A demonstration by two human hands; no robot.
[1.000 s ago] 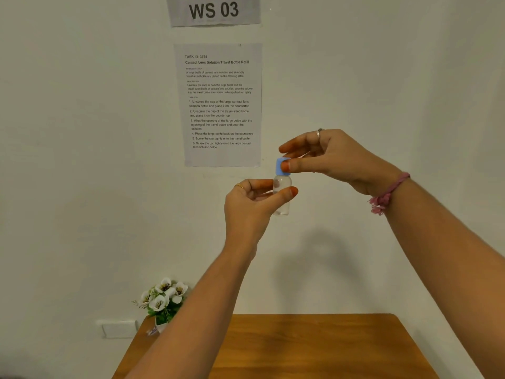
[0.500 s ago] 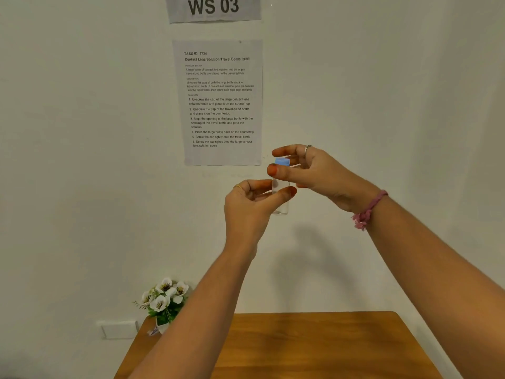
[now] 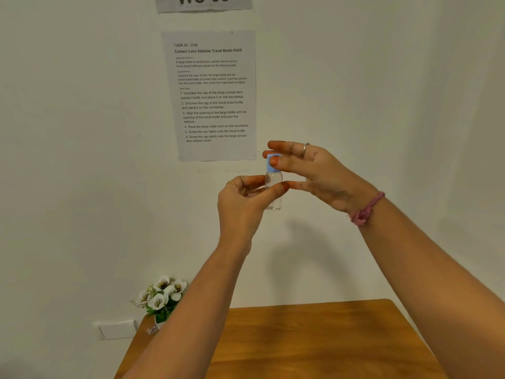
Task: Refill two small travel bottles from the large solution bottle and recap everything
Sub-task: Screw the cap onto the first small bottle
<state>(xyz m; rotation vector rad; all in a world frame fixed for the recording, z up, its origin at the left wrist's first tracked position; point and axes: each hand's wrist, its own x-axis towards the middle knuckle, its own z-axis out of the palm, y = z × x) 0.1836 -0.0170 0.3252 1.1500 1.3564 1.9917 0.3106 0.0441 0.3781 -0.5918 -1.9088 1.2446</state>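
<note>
Where wall (image 3: pixel 82 160) meets wooden table (image 3: pixel 314 337): flowers (image 3: pixel 161 296).

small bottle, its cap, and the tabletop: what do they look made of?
Small bottle: clear, probably plastic; the wall shows through it.
Cap: opaque light blue, matte, likely plastic.
Tabletop: wood or wood veneer, warm brown with visible grain and a soft sheen.
</note>
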